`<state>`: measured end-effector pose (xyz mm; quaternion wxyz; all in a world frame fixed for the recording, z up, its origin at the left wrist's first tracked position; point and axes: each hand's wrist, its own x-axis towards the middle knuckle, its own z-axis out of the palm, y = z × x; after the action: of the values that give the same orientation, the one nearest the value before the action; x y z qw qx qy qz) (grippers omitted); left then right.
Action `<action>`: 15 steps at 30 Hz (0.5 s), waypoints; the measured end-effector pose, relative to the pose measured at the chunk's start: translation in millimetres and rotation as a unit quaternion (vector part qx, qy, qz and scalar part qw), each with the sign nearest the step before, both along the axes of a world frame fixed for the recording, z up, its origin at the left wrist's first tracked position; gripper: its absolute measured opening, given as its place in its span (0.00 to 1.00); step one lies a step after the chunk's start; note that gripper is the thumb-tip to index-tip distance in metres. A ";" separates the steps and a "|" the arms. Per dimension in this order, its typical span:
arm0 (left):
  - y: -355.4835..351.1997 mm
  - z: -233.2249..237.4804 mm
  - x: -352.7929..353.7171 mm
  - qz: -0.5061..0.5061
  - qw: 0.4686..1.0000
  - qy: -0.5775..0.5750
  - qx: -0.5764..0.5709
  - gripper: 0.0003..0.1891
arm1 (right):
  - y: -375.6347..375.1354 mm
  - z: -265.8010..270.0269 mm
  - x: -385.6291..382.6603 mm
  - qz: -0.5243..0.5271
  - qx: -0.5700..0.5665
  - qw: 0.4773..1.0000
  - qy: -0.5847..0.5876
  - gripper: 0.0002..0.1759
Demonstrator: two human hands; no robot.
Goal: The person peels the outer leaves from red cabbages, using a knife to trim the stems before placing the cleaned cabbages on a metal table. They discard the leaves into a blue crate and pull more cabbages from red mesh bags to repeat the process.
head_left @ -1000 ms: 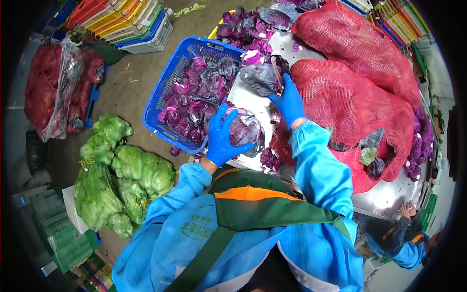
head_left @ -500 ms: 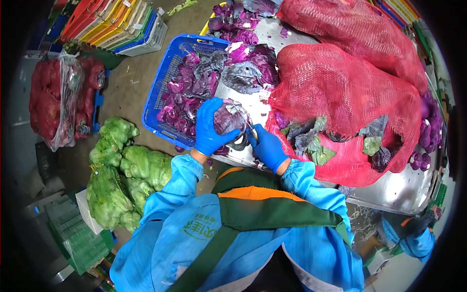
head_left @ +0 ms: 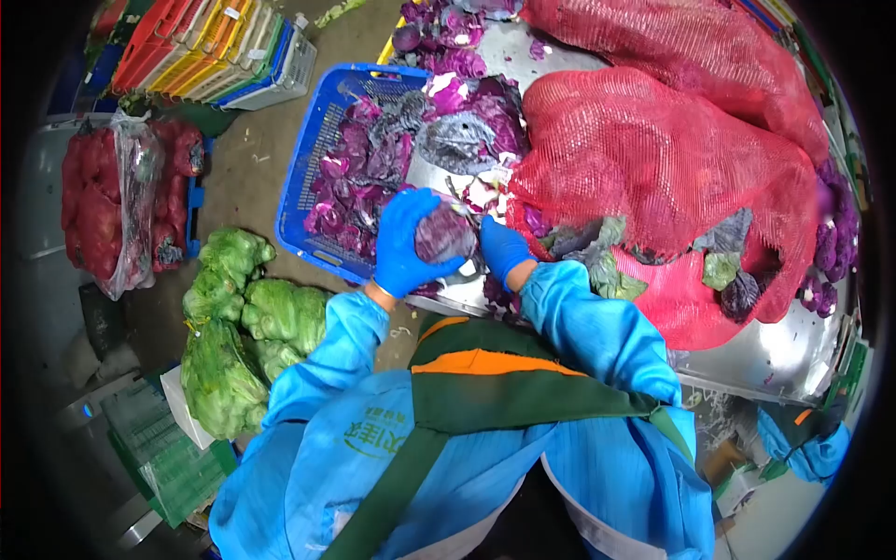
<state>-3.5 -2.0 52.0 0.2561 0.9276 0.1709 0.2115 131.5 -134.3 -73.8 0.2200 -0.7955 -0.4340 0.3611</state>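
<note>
My left hand, in a blue glove, is wrapped round the left side of a purple cabbage near the table's front edge. On the cabbage's right side my right hand, gloved too, is closed on a small knife. Its handle is hidden in the fist, and the blade is blurred at the cabbage's upper right. Just left of my hands a blue crate holds loose purple cabbage leaves. More torn leaves lie beyond the cabbage on the metal table.
Red mesh sacks fill the right of the table, with dark outer leaves on the nearer one. Bagged green vegetables are on the floor at left, near wrapped red sacks and stacked crates. Another person's blue sleeve shows at lower right.
My right hand has shifted slightly up at the cabbage's side, and its knife handle no longer shows. The left hand keeps hold of the cabbage. The view has shifted a little.
</note>
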 end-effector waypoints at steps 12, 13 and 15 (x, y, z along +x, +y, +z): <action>33.9 -26.8 -72.4 0.095 0.960 -0.079 -0.250 0.48 | 66.5 62.5 50.1 -0.086 0.167 0.977 0.100 0.22; 29.2 -24.4 -71.6 0.130 0.967 -0.059 -0.210 0.47 | 61.3 64.5 38.5 -0.063 0.211 0.962 0.163 0.24; 15.6 -31.7 -62.1 0.177 0.953 -0.075 -0.236 0.45 | 54.1 56.8 15.1 -0.053 0.205 0.972 0.106 0.28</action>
<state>-65.6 13.6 20.3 0.4383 0.7773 0.3572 0.2759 146.6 -80.2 -16.9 0.4416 -0.7128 -0.4301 0.3345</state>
